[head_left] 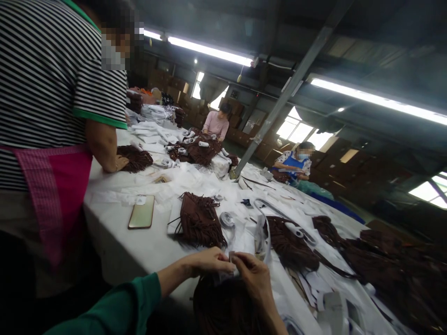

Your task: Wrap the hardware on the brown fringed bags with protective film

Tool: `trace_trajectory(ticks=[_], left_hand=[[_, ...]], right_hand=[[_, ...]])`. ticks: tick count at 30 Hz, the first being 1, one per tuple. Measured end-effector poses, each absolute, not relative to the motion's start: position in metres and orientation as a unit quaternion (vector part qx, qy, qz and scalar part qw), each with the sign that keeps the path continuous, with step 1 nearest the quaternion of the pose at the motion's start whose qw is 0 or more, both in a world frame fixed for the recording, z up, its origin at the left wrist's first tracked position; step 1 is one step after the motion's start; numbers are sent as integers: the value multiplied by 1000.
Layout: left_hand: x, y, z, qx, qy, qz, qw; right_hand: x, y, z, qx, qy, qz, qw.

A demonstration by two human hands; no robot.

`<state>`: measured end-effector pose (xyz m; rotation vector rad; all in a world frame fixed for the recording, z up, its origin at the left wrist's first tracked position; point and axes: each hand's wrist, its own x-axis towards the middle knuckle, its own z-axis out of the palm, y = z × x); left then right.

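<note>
While left hand (213,261) and right hand (254,275) are pinching a pale piece (224,278) between their fingers (244,261), dark brown bag (223,307) is lying just below.

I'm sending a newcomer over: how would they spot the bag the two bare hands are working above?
Find the big white-covered table, then its near side, where the green-sleeved person's left hand and right hand come together. The dark brown fringed bag shows just below them. Unlike the other brown bags across the table, it alone has both these hands right over it.
</note>
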<state>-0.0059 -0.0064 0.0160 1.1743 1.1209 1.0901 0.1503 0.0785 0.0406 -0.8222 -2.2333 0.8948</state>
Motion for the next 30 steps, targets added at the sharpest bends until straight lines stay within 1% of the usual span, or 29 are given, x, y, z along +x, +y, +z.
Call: trace_trajectory(ticks=[2, 4, 7, 9, 11, 13, 15, 17, 19, 21, 27, 30], left_hand=[[-5, -6, 11, 465, 479, 483, 566], [-5, -5, 5, 453, 485, 494, 561], [-8, -3, 0, 460, 490, 497, 549], [-11, -3, 5, 471, 491, 493, 543], [-15, 1, 21, 486, 489, 489, 535], [-21, 9, 47, 506, 483, 487, 523], [-29, 21, 78, 551, 478, 485, 483], [-37, 34, 103, 622, 468, 475, 411], [-42, 42, 112, 655, 456, 466, 382], [-43, 44, 101, 639, 458, 462, 410], [-27, 25, 20, 546, 491, 479, 481], [-21, 20, 2, 496, 493, 500, 510]], right_hand=[[150, 79, 35, -323, -839, 313, 307], [152, 79, 29, -296, -864, 259, 313], [157, 81, 25, -167, -928, 164, 289], [161, 83, 28, -101, -950, 115, 272], [163, 84, 40, -82, -953, 84, 281], [161, 85, 59, -85, -944, 55, 313], [157, 86, 82, -101, -930, 22, 354], [152, 88, 101, -117, -919, -11, 376], [149, 90, 106, -125, -917, -32, 378], [148, 93, 94, -123, -922, -40, 366], [154, 93, 14, -102, -946, -30, 306], [154, 91, 1, -98, -952, -35, 288]])
